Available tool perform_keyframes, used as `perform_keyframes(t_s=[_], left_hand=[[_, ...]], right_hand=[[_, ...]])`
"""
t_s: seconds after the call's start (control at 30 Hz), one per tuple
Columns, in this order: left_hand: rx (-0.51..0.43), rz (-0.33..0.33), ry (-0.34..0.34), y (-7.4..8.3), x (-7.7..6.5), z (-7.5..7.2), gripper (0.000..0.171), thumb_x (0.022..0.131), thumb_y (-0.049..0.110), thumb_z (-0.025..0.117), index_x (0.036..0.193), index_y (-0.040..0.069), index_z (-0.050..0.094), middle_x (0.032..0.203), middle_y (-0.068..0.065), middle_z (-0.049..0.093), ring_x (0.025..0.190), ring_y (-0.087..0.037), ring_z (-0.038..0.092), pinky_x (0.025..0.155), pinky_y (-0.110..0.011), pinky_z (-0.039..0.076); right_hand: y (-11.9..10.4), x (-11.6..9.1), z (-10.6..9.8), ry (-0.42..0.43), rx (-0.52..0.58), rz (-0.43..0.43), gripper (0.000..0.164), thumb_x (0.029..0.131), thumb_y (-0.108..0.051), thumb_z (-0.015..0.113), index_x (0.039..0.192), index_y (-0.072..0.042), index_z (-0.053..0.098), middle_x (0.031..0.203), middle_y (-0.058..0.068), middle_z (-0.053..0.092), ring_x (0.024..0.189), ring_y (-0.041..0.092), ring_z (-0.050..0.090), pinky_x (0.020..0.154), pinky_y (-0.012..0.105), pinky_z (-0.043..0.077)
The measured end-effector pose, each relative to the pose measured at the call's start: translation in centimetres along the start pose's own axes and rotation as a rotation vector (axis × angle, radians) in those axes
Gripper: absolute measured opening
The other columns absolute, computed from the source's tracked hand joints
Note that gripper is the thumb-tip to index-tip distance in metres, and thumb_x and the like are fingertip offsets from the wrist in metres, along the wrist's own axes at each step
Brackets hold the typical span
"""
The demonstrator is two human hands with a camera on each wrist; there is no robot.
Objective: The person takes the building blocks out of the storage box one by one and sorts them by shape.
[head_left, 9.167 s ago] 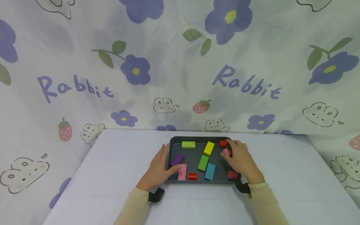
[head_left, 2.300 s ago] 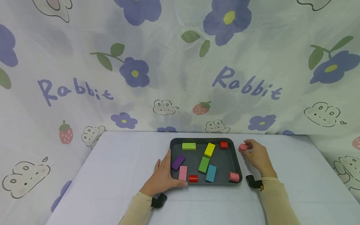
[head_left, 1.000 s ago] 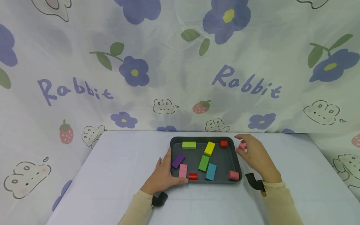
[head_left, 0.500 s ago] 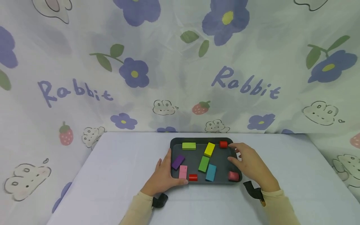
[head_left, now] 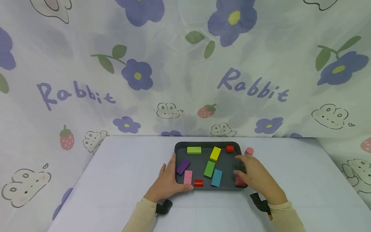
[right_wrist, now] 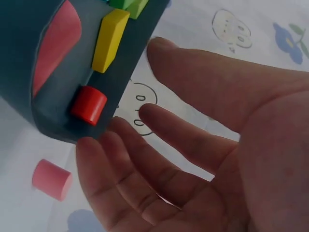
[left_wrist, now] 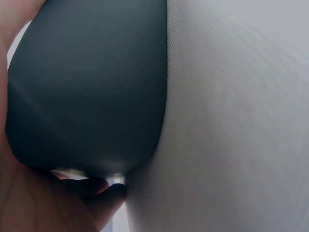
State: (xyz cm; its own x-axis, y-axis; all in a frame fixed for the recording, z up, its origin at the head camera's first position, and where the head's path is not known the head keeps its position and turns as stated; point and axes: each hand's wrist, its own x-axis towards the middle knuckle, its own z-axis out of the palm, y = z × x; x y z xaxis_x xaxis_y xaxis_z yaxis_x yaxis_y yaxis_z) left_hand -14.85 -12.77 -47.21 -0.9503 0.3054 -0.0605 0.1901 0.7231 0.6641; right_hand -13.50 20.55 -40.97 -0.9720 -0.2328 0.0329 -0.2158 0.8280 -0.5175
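Note:
My left hand (head_left: pixel 166 182) grips the near left corner of a dark grey tray (head_left: pixel 211 188), thumb along the front rim and fingers along the left side. In the left wrist view, that hand (left_wrist: pixel 43 208) cups the tray's outer wall (left_wrist: pixel 91 87). My right hand (head_left: pixel 261 177) is at the tray's right side with nothing in it, thumb and fingers spread apart. Close to its thumb lies a dark pink cylinder (head_left: pixel 239 182), partly covered. Just beyond the fingers a small pink cylinder (head_left: pixel 249 150) stands on the table; the right wrist view shows this pink cylinder (right_wrist: pixel 52 179) too.
Inside the tray lie two red cylinders, one at the back right (head_left: pixel 230 149) and one at the front (head_left: pixel 198 183). Around them are lime (head_left: pixel 194 150), yellow (head_left: pixel 215 154), green (head_left: pixel 209 169), blue (head_left: pixel 216 178), purple (head_left: pixel 183 167) and pink (head_left: pixel 188 177) blocks. A patterned cloth (head_left: pixel 185 64) hangs behind.
My right hand took the small pink cylinder from the tray, stood it on the table and let go. It then came left and nearer, to the tray's right edge. My left hand stays at its corner.

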Motion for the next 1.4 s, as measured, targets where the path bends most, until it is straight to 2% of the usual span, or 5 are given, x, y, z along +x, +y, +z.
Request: perform_keyframes(t_s=[0.2,0.47,0.9,1.1,1.4], left_hand=[[-0.003,-0.001,-0.004,-0.1,0.0,-0.2,0.140,0.068,0.069,0.081,0.161,0.003,-0.002,0.167,-0.016,0.012,0.151,-0.035,0.022,0.123,-0.055,-0.001],[-0.009,-0.003,-0.006,0.0,0.1,-0.1,0.140,0.068,0.068,0.081,0.161,0.003,-0.001,0.167,-0.016,0.012,0.151,-0.034,0.023,0.123,-0.056,0.000],[-0.016,0.007,0.001,0.0,0.0,0.0,0.140,0.068,0.069,0.081,0.161,0.002,0.000,0.167,-0.015,0.012,0.151,-0.033,0.022,0.123,-0.056,0.000],[-0.007,0.005,-0.002,0.0,0.0,0.0,0.140,0.068,0.068,0.081,0.161,0.002,0.000,0.167,-0.015,0.012,0.151,-0.033,0.024,0.123,-0.056,0.000],[-0.007,0.009,0.005,0.0,0.0,0.0,0.140,0.068,0.068,0.081,0.161,0.002,0.000,0.167,-0.015,0.012,0.151,-0.033,0.024,0.123,-0.056,0.000]], right_hand=[[-0.1,-0.3,-0.2,-0.045,-0.057,0.038,0.053,0.085,-0.014,0.080,0.131,0.003,0.059,0.117,0.018,0.063,0.103,0.031,0.059,0.091,0.052,0.054],[0.0,-0.6,0.0,-0.085,-0.076,0.027,0.053,0.083,-0.010,0.081,0.129,0.006,0.060,0.128,0.026,0.060,0.119,0.043,0.054,0.101,0.058,0.047],[0.3,-0.5,0.7,-0.102,-0.167,-0.023,0.046,0.078,-0.012,0.085,0.117,0.005,0.069,0.117,0.018,0.066,0.106,0.035,0.055,0.091,0.048,0.054],[0.3,-0.6,1.2,-0.105,-0.228,-0.048,0.036,0.077,-0.012,0.086,0.110,-0.001,0.075,0.110,0.012,0.068,0.097,0.029,0.053,0.083,0.042,0.056],[0.1,-0.5,1.3,-0.131,-0.206,-0.017,0.024,0.079,-0.010,0.084,0.102,-0.008,0.079,0.094,0.004,0.070,0.086,0.022,0.047,0.067,0.033,0.050]])
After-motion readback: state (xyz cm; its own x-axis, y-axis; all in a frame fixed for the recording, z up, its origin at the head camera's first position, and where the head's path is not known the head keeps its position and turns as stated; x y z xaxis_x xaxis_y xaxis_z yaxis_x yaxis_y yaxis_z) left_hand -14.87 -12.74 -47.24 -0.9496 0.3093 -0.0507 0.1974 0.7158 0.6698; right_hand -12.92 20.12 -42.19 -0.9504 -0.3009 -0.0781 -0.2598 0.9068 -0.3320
